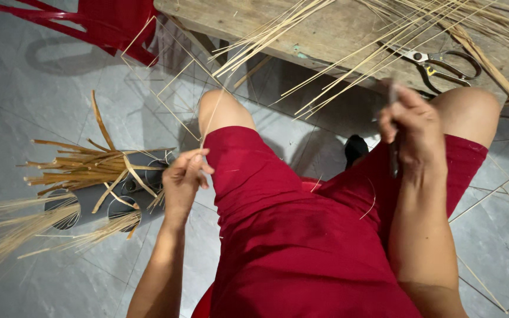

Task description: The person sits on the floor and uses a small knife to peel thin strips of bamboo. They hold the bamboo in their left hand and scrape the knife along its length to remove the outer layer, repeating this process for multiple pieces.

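Seen from above, a seated person's left hand (182,176) pinches 1 thin bamboo strip (214,112), its long axis rising away toward the wooden bench (325,29). The right hand (410,126), fingers closed around a blurred knife (393,129), sits well apart.

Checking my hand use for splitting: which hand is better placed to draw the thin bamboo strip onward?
Probably the left hand: its fingers already pinch the thin bamboo strip, while the right hand grips a tool.
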